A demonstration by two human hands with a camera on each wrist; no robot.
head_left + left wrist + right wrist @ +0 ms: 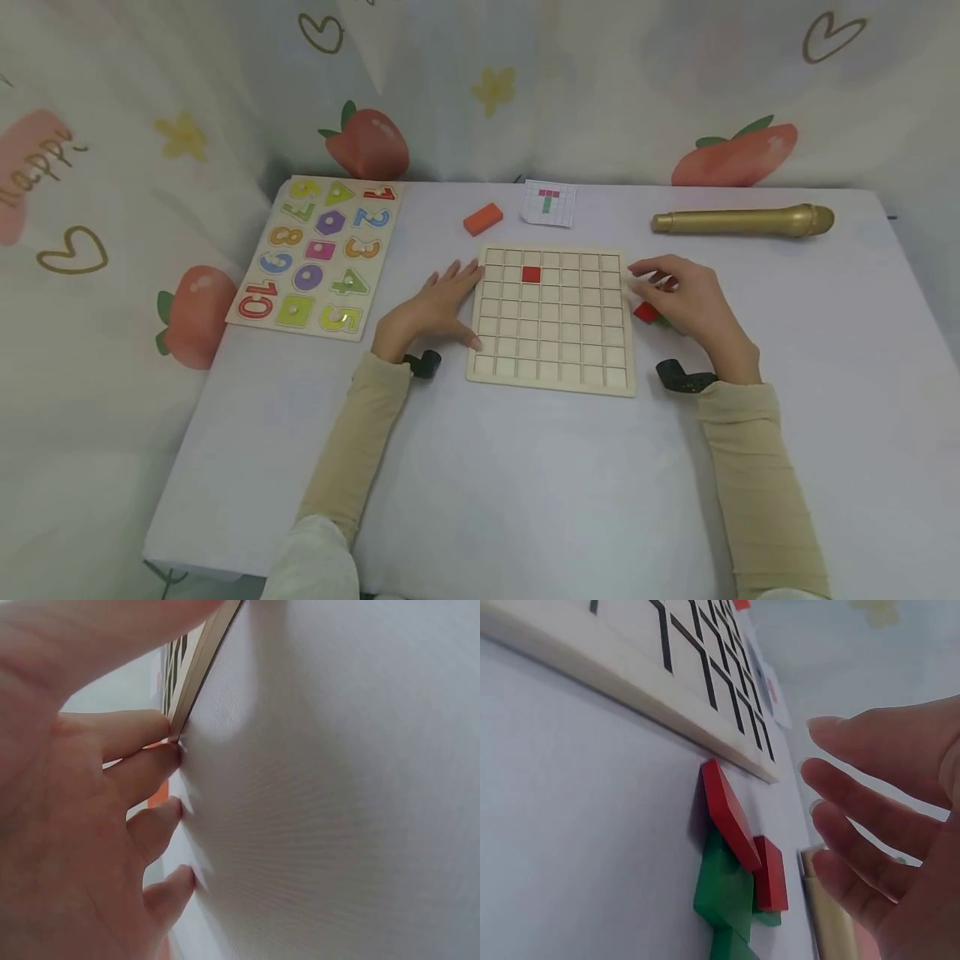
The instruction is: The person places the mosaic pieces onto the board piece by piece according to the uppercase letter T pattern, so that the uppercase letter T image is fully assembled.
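Observation:
A wooden grid board (549, 332) lies flat on the white table, and one red square tile (531, 274) sits in a cell near its top. Spread along the board's left edge, my left hand (431, 308) touches it with thumb and fingertips. My right hand (686, 296) hovers just off the right edge, fingers loosely bent and holding nothing. Below it is a small pile of tiles, partly hidden in the head view. The right wrist view shows a tilted red tile (730, 816) leaning on a green tile (726, 883), with another red tile (771, 874) beside them.
An orange block (483, 219) and a paper card (548, 204) with a coloured T pattern lie behind the board. A gold microphone (738, 222) is at the back right. A number-and-shape puzzle board (358, 187) lies at the left.

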